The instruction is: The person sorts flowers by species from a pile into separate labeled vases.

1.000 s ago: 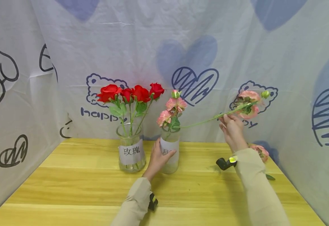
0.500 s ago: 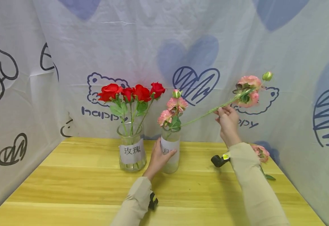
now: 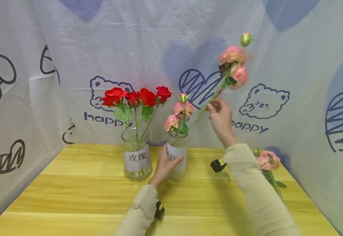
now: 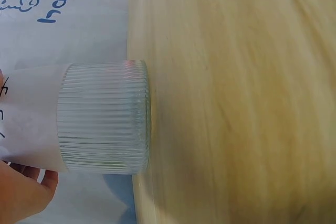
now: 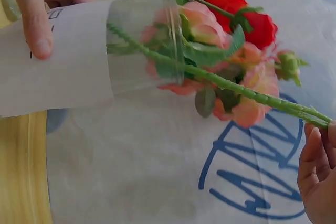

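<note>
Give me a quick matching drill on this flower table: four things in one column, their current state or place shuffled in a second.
1. red roses
2. long pink stem
3. ribbed vase
4. loose pink flowers

A. lying on the table by the right sleeve
B. gripped by the left hand
C. standing in the left-side labelled jar
D. pinched by the right hand, lower end in the vase mouth

Pairs: 1-C, 2-D, 3-B, 4-A

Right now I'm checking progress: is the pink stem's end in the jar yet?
In. The stem slants from the right hand through the rim of the jar that the left hand grips.
</note>
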A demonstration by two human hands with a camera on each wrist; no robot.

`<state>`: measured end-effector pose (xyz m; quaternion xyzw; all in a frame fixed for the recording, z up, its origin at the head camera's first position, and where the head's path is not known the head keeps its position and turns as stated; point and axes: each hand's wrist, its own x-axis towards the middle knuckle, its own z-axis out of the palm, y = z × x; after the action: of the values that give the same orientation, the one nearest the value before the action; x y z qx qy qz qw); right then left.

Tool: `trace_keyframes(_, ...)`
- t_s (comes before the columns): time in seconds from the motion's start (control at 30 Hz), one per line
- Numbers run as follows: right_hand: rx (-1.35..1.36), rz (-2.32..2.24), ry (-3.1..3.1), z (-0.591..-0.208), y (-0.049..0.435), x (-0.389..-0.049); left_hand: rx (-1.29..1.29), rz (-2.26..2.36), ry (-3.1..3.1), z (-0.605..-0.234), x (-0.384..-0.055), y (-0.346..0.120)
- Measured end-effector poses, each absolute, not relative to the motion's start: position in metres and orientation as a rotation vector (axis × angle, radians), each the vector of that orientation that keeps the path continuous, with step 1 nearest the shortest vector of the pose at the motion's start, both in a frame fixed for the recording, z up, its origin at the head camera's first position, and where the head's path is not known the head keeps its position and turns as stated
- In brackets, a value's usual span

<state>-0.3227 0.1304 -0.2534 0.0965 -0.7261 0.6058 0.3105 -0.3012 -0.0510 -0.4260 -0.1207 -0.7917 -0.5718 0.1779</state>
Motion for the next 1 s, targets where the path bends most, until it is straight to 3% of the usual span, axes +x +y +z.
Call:
trace_keyframes(0.47, 0.429, 1.443, -2.059, -0.254, 0.106, -0.314, -0.347, -1.655, -2.243, -0.424, -0.3, -0.048)
trace_keyframes(1.0, 0.403, 1.454, -2.138, -0.277, 0.135, -0.31, -0.344, -1.643, -2.234, -0.425, -0.3, -0.051)
